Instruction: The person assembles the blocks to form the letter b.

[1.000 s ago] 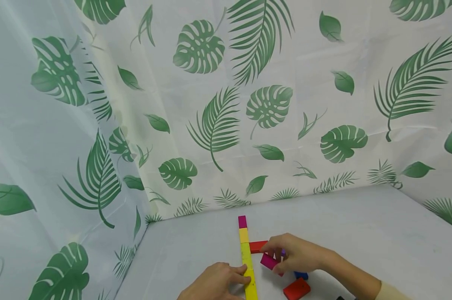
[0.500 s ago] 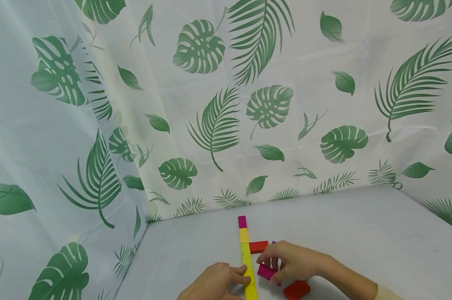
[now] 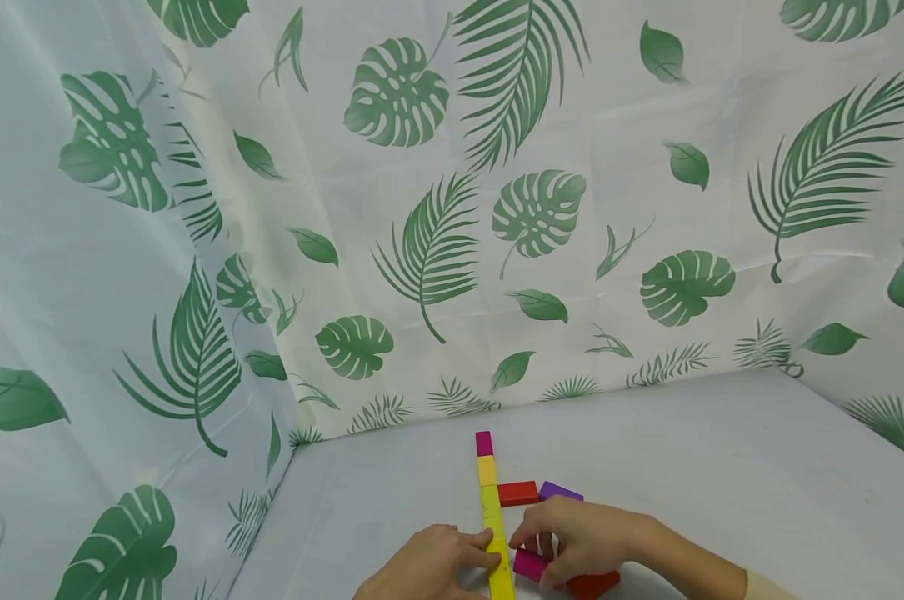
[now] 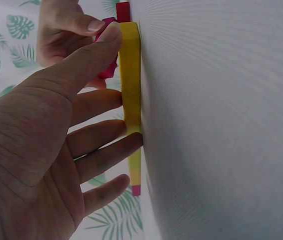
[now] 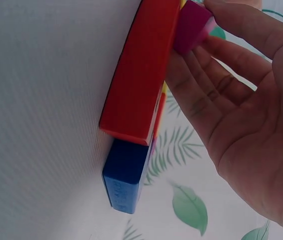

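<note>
Magenta block (image 3: 530,564) (smooth, rectangular) pinched by right hand (image 3: 579,537) fingers; left hand (image 3: 429,567) fingers flat against yellow bar (image 3: 496,542).

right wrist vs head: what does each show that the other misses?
Right wrist only: a blue block lying at the end of the red block, apparently touching it; in the head view the right hand hides it.

Head only: the left hand touching the long yellow bar, the small red and purple blocks further along, and the leaf-print backdrop all round.

Both: the right hand pinching a magenta block beside the red block on the grey table.
</note>
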The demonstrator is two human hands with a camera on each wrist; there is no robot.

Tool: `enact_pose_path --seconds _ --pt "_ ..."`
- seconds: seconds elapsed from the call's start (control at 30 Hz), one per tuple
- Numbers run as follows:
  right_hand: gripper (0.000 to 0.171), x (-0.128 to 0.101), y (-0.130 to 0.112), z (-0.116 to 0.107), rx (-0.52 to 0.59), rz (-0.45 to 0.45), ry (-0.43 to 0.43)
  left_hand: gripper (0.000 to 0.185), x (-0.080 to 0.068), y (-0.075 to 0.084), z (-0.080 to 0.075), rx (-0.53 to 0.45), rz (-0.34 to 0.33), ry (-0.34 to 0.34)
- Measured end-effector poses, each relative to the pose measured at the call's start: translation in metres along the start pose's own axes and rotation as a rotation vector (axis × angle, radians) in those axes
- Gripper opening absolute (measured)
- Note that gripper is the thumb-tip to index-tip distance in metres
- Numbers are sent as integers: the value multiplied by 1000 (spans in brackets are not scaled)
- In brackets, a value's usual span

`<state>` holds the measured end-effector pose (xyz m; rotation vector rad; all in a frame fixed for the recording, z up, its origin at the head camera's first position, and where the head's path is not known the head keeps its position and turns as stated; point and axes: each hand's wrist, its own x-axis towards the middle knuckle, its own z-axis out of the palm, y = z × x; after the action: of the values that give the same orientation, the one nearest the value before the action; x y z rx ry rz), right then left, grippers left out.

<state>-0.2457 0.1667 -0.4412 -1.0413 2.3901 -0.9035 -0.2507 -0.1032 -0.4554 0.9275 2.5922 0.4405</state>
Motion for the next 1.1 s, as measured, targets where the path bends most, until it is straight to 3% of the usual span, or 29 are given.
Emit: enact_pose_path --seconds 0.47,0.87,1.1 --pt "44 2 2 5 -48 -38 -28 47 0 0 0 46 36 4" --pt "45 3 2 7 -51 -67 -56 48 -1 -1 0 25 51 11" --pt "31 4 0 6 -39 -60 -61 47 -1 -2 0 28 66 21"
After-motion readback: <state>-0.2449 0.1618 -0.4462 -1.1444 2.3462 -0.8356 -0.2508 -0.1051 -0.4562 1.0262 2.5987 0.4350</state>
